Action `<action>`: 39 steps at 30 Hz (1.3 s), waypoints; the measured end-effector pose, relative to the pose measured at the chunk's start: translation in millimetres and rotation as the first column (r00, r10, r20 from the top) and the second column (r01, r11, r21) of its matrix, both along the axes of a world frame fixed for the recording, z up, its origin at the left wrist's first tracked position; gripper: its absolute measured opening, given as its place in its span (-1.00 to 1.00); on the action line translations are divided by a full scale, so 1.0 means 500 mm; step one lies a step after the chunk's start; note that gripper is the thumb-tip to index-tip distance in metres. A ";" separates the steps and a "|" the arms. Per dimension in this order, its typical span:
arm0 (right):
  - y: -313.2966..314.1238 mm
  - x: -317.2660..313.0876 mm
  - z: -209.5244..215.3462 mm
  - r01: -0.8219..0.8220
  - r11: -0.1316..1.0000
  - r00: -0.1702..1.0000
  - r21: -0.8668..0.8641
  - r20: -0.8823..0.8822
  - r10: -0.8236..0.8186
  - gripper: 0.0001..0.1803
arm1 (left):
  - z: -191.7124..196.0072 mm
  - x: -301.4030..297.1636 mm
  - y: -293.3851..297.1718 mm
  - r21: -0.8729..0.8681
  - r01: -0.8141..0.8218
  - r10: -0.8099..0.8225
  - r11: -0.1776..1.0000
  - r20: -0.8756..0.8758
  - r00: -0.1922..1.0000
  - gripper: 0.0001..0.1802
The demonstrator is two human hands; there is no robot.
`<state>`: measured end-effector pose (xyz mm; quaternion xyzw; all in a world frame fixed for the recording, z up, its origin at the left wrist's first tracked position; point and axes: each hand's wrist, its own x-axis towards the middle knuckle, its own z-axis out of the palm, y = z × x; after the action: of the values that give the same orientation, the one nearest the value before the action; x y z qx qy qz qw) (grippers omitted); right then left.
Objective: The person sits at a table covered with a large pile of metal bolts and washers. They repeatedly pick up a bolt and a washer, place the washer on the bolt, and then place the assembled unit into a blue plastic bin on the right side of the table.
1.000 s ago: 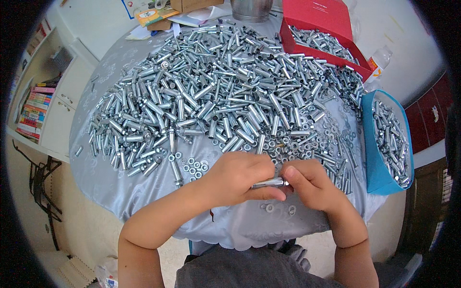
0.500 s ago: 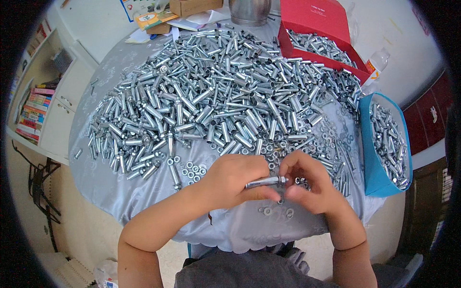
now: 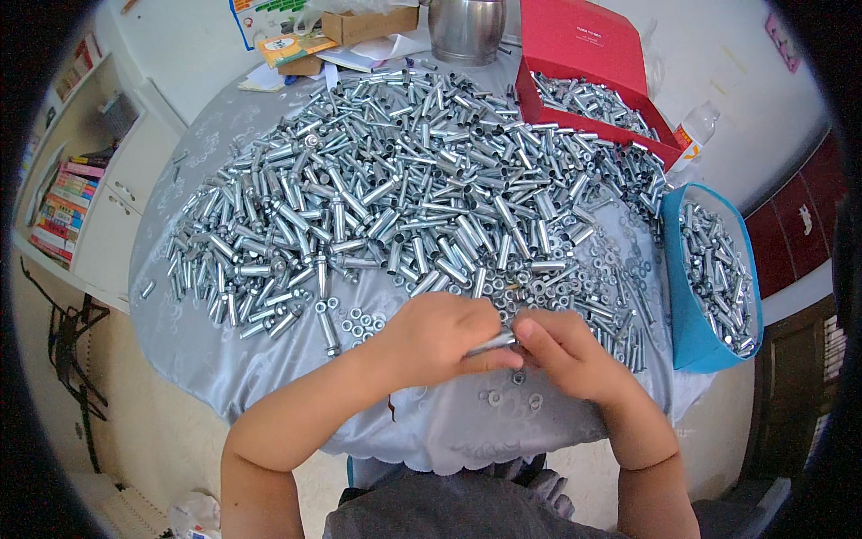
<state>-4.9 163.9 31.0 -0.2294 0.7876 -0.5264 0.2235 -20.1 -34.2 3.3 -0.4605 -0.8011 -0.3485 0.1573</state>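
My left hand (image 3: 438, 334) is closed around a silver expansion bolt (image 3: 492, 344), which lies nearly level above the near part of the table. My right hand (image 3: 567, 355) pinches the bolt's right end, thumb and fingers covering the nut there. Just beyond both hands spreads a big heap of metal sleeves and bolts (image 3: 395, 193). Loose nuts (image 3: 361, 321) lie left of my left hand. Several flat washers (image 3: 535, 402) rest on the cloth below my right hand.
A blue fabric bin (image 3: 709, 355) full of bolts stands at the right edge. Behind it are an open red box (image 3: 584, 36) with more parts and a plastic bottle (image 3: 696, 130). A metal pot (image 3: 467, 31) and a cardboard box (image 3: 368, 25) sit at the back of the cloth-covered table (image 3: 180, 341).
My right hand has moved left and closed its fingers over the bolt's nut end, which showed before. The view has shifted slightly.
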 end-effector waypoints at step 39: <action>0.008 -0.036 0.001 0.552 0.656 0.820 -0.516 0.477 -0.315 -0.68 | 0.005 -0.056 -0.034 0.272 -0.481 0.406 0.834 0.289 0.867 -0.84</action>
<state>-23.2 167.9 31.5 0.0036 0.5422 -0.8296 0.1330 -48.3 -51.0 5.7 -0.1863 -0.8275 -0.4816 0.2207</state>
